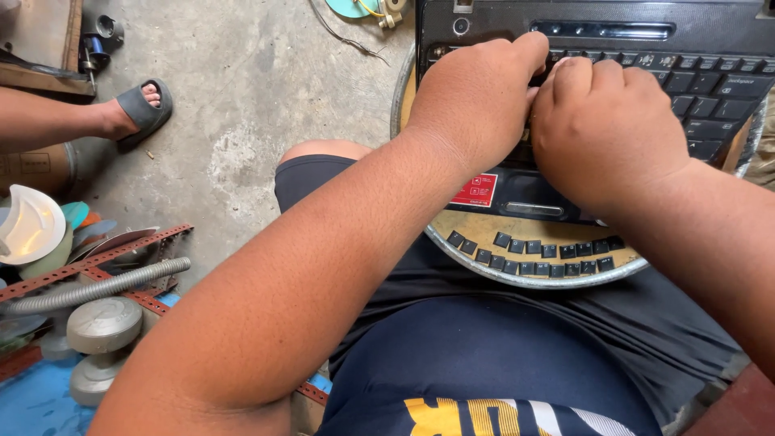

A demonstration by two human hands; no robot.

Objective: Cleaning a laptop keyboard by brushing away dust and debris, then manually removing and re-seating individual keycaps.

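A black laptop [710, 48] lies on a round metal-rimmed tray [517, 280] resting on my lap. My left hand [472, 97] presses on the left part of the keyboard, fingers curled down among the keys. My right hand [605, 129] sits close beside it, fingertips bent onto the same spot; what they pinch is hidden. Several loose black key caps [537, 254] lie in rows on the tray's yellowish bottom, just in front of the laptop. A red sticker [475, 190] shows on the palm rest.
Another person's foot in a grey sandal [139, 109] rests on the concrete floor at the left. A grey corrugated hose [97, 287], red perforated metal strips [121, 250], grey round parts [103, 324] and a white plastic piece [28, 226] lie at lower left.
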